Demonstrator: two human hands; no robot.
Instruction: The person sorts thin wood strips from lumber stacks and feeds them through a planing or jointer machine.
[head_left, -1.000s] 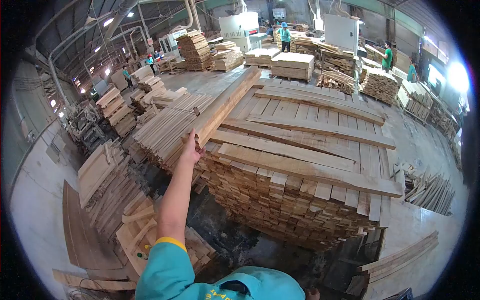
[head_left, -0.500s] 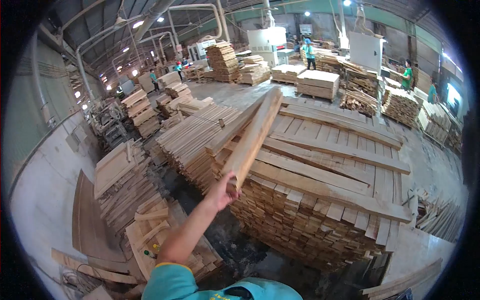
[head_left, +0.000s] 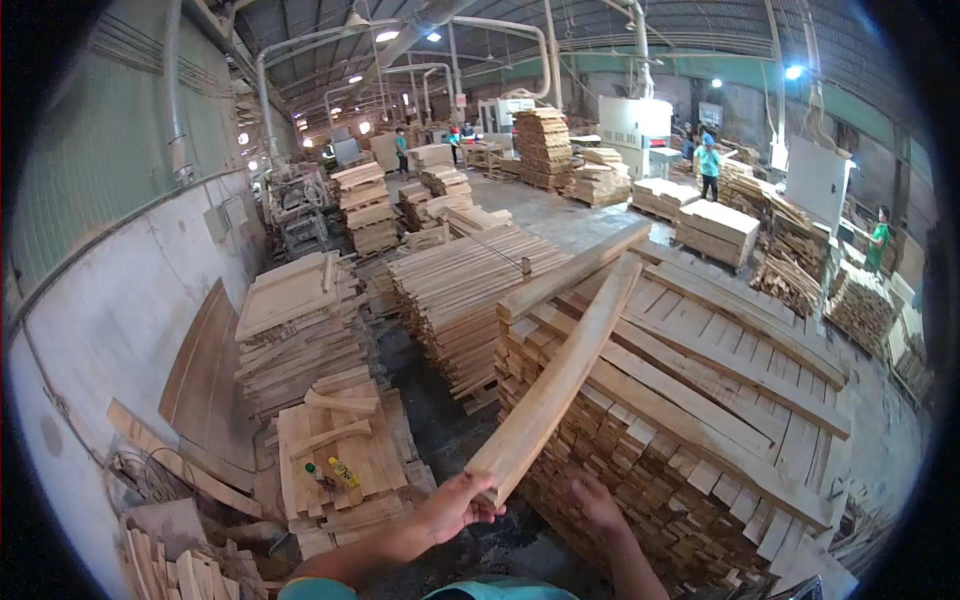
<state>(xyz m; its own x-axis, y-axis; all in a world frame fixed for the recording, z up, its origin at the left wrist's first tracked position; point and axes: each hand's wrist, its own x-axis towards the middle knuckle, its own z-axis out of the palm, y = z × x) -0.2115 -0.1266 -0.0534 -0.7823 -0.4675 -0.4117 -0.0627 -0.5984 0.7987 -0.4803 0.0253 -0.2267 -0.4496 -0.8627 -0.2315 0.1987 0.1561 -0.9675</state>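
My left hand (head_left: 458,515) grips the near end of a long wooden board (head_left: 560,385). The board slants up and away, its far end over the top of a big stack of planks (head_left: 640,470). To the right of the board's near end is my right hand (head_left: 598,508), in front of the stack's side. It holds nothing I can see, and its fingers look partly stretched and a little blurred. Another thick board (head_left: 575,268) lies along the left edge of the stack top, with several more boards lying across it.
A strapped stack of slats (head_left: 470,262) stands beyond the floor gap. At lower left, two bottles (head_left: 343,472) stand on a low wood pile (head_left: 300,440). A pale wall (head_left: 110,330) runs along the left. Co-workers (head_left: 708,165) stand farther back among machines and wood piles.
My left hand has drawn the board's near end lower and toward me. My right hand has come into view. The camera has turned left, so the scene sits farther right.
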